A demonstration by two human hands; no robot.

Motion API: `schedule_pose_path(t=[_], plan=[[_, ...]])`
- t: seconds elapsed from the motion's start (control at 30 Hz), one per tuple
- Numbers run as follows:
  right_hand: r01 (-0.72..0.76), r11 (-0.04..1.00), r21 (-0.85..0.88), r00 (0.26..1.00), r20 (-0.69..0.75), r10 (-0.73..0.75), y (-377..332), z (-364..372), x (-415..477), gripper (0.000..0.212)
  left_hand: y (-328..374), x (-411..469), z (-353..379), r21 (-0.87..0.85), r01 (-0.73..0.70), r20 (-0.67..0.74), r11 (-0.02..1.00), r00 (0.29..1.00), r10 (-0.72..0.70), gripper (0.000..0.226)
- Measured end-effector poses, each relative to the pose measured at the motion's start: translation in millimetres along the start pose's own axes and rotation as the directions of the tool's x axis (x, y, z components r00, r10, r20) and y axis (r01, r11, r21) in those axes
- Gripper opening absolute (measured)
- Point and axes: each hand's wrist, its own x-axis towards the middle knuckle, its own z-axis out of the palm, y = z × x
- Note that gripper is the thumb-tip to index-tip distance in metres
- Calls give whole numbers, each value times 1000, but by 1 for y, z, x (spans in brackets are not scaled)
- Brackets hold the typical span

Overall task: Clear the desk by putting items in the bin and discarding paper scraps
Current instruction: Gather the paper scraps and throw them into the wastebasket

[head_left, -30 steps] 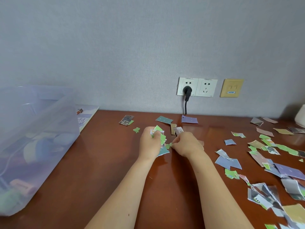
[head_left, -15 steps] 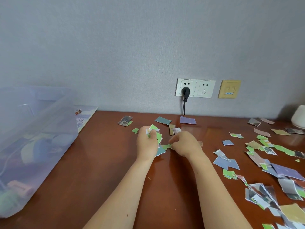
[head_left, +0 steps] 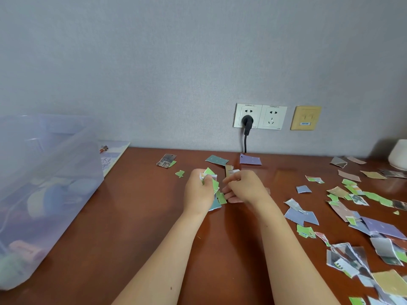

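Note:
Torn paper scraps (head_left: 361,219) in green, purple and grey litter the brown desk (head_left: 136,216), thickest at the right. At the desk's middle, my left hand (head_left: 198,192) grips a bunch of scraps (head_left: 212,180), green and white pieces sticking out above and below its fingers. Right beside it my right hand (head_left: 244,187) has curled fingers whose tips pinch a green scrap (head_left: 221,198). A clear plastic bin (head_left: 44,190) with several items inside stands at the left edge.
More scraps lie near the wall: a teal one (head_left: 217,160), a purple one (head_left: 250,160), a dark card (head_left: 166,160). A booklet (head_left: 112,154) lies behind the bin. A black plug (head_left: 247,122) sits in the wall socket. A white object (head_left: 398,155) stands far right.
Both hands stay at the same spot on the desk, my right hand's fingers working the green scrap toward the bunch in my left hand. The scraps around them lie as before.

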Motion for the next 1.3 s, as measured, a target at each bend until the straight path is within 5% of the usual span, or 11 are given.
schedule_pose_path(t=[0.23,0.37,0.5,0.8,1.3], plan=[[-14,1000,14,999,52,13,1,2,0,28,-4,1,0,2,3,-7,1000,1000,-3,23],[59,976,-207,998,36,-53,5,3,3,30,-1,1,0,-49,12,-28,999,1000,-13,22],[118,938,-326,983,171,-64,3,-1,1,30,-1,2,-1,-68,-4,-74,998,997,-1,19],[136,855,-501,978,208,-34,1,-6,-2,53,-3,-3,-3,259,-76,-5,963,997,80,20],[128,867,-481,990,113,-83,6,-2,-1,19,-5,-4,-4,246,-71,-6,967,997,74,21]])
